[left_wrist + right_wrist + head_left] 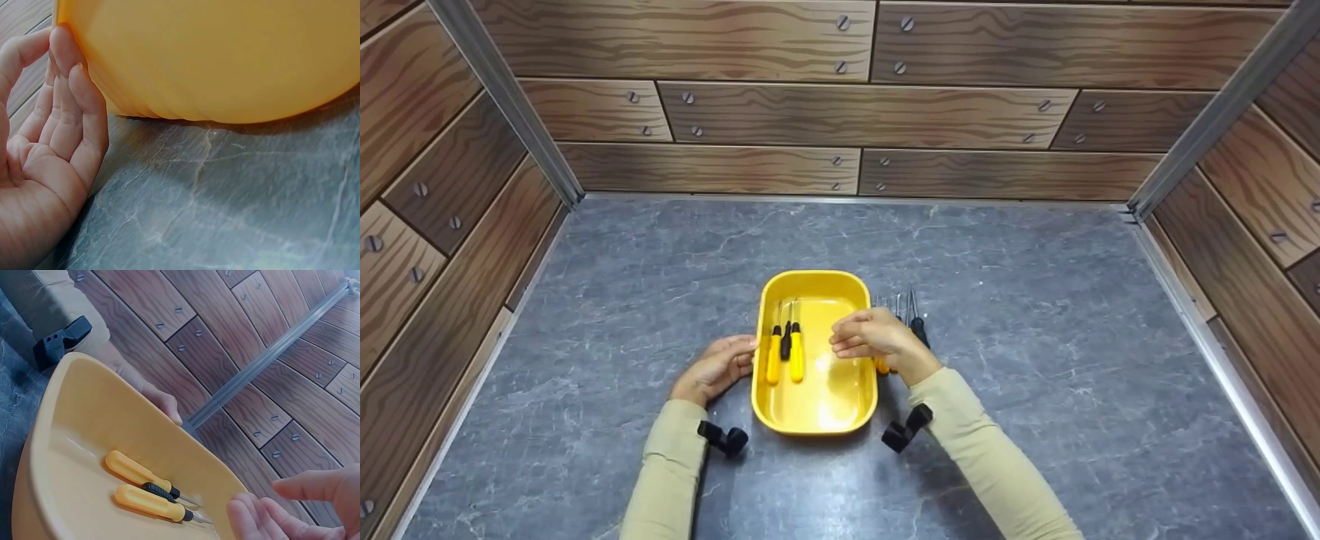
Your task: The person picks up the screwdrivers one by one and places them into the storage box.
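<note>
A yellow tray (817, 429) holds two yellow-handled screwdrivers (774, 360) (796, 361) and a black-handled one (786, 345) between them, along its left side. My left hand (718, 367) grips the tray's left rim, thumb at the edge and fingers against the outer wall (197, 62). Over the tray's right side is my right hand (877, 337), its fingers bent slightly, thumb apart, holding nothing. In the right wrist view its fingers (256, 517) are near the screwdriver tips, and the yellow handles (135, 472) lie side by side.
Several more screwdrivers (917, 326) lie right of the tray, partly hidden by my right hand and the tray wall. The grey marbled table (1035, 300) has wood-patterned panels (855, 112) behind and at both sides. Black wrist mounts (907, 427) stick out near both sleeves.
</note>
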Motion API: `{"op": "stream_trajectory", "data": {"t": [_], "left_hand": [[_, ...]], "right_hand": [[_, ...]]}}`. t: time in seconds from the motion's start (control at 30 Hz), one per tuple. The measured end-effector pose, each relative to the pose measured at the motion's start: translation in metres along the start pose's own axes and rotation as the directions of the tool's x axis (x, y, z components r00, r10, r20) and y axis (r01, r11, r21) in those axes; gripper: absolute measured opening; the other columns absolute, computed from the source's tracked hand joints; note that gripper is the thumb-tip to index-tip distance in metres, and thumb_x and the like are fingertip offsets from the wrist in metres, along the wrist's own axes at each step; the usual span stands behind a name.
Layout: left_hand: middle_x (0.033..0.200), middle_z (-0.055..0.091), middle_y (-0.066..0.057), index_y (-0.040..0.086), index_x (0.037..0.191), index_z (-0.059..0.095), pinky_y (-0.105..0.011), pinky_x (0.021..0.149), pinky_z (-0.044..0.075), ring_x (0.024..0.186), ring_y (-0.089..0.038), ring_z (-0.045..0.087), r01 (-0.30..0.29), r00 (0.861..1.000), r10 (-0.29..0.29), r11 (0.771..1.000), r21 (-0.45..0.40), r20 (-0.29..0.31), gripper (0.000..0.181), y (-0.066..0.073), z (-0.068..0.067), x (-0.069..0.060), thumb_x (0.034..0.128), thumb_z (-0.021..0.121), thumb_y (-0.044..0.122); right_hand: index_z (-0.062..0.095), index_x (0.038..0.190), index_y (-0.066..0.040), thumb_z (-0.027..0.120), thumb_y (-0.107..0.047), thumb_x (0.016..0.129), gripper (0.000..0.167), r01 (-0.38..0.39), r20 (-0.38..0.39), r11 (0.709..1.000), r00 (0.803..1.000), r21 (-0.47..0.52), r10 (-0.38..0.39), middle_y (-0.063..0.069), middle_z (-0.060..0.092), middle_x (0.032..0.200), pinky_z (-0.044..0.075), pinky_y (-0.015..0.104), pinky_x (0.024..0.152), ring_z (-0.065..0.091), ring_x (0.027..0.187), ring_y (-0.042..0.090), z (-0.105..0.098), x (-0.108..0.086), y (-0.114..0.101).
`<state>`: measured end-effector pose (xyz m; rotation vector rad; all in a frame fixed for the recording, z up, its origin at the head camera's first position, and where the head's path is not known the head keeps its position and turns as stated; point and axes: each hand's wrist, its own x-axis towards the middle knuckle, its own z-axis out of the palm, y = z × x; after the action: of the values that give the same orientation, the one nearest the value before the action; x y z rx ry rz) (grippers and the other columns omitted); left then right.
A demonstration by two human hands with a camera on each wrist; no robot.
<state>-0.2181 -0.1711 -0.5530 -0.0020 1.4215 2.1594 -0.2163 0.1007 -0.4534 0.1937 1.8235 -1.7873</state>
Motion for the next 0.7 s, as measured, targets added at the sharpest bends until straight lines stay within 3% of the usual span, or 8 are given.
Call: {"op": "stream_trajectory", "data": {"t": [0.7], "left_hand": [[0.080, 0.071, 0.005, 0.007, 0.099, 0.060, -0.021, 0.078, 0.057, 0.073, -0.004, 0.066, -0.005, 1.000, 0.005, 1.000, 0.020, -0.020, 0.014, 0.000, 0.002, -0.002, 0.0966, 0.046, 0.006]], "right_hand": [[0.050, 0.122, 0.016, 0.057, -0.004, 0.092, 0.038, 0.014, -0.031, 0.999, 0.999, 0.051, -0.012, 0.001, 0.066, 0.069, 0.058, 0.019, 0.061, 0.064, 0.061, 0.009, -0.018, -0.006, 0.004]]}}
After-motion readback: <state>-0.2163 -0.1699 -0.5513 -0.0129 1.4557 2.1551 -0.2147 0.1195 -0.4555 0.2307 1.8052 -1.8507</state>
